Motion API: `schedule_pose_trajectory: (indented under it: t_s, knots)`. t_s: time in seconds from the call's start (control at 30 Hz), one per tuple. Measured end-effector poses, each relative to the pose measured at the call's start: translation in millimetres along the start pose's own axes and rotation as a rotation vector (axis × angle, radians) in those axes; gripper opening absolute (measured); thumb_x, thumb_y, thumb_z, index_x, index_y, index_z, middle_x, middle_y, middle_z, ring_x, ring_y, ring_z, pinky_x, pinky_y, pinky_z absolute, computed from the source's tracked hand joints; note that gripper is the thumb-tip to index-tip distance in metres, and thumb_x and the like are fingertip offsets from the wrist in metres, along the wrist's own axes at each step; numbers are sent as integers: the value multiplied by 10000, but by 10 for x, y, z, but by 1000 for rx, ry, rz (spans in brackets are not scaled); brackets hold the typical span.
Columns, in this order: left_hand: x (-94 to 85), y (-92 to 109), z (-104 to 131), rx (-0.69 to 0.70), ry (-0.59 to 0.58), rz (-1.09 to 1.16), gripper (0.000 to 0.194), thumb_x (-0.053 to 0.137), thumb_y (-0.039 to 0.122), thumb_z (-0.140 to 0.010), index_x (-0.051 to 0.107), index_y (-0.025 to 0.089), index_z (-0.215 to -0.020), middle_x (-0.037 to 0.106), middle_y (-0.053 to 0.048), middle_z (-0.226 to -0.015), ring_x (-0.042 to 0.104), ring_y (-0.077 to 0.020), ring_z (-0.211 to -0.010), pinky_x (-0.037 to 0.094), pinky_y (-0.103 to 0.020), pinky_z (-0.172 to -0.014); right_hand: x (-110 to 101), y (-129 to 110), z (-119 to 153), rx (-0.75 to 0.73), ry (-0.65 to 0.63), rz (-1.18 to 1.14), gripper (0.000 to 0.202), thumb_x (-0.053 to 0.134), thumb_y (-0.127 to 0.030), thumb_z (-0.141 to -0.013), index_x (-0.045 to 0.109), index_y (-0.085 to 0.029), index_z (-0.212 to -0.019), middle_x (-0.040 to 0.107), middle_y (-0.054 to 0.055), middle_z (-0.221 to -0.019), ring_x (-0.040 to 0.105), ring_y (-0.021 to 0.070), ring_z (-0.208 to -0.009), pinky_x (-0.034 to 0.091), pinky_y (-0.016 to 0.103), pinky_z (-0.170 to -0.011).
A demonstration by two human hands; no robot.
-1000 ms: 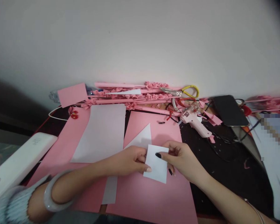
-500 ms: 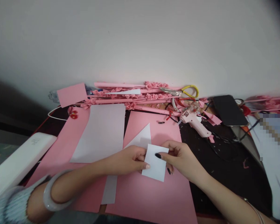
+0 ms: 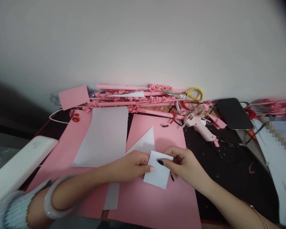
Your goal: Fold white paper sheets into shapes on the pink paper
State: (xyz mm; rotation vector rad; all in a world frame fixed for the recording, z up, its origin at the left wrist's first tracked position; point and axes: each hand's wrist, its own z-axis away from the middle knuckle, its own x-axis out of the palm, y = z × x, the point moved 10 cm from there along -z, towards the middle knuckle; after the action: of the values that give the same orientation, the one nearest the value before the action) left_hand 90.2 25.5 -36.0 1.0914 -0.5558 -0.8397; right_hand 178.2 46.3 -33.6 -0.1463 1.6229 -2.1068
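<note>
A small white paper rectangle (image 3: 158,176) is held between both hands above a large pink paper sheet (image 3: 154,206). My left hand (image 3: 135,165) pinches its left edge, thumb on top. At the opposite edge, my right hand (image 3: 181,162) grips it with the thumb pressed on the face; the fingers behind are partly hidden. Just beyond the hands lies a white triangular piece of paper (image 3: 145,140). A large white sheet (image 3: 107,133) rests to the left, and a white paper strip (image 3: 112,197) shows below my left forearm.
Pink paper flower stems (image 3: 124,103) lie along the wall, with yellow-handled scissors (image 3: 193,93) on them. A pink glue gun (image 3: 200,127) and a black phone (image 3: 234,113) sit at the right on the dark table (image 3: 233,184). A long white object (image 3: 23,165) stands at left.
The white rectangle has come slightly lower and tilted a little more clockwise. Both hands keep hold of it, shifting only slightly.
</note>
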Motion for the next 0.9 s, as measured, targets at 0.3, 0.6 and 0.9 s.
schedule_pose_trajectory:
  t_s: [0.3,0.6,0.9]
  knots:
    - [174,64,44,90,-129,-280,341,461,300,-850,376,174,-545,336,44,-518,346,-87,-485,261,-214,-472,238,-241,133,-246,-160,247,143,483,-238,-834,548,-167,-729,498,-24,-602,403,91,-537,333,212,-504]
    - [243,61,51,129,-188,-244,333,448,270,-853,345,162,-555,300,54,-536,292,-68,-490,246,-200,-466,301,-273,158,-270,-206,169,241,427,-166,-846,391,-182,-608,315,-60,-547,290,75,-502,252,200,-459]
    - [252,55,58,100,-188,-304,403,477,282,-841,268,165,-517,214,57,-514,232,-65,-462,204,-215,-426,328,-316,156,-299,-175,197,227,430,-160,-832,391,-185,-610,332,-56,-552,298,77,-501,251,205,-461]
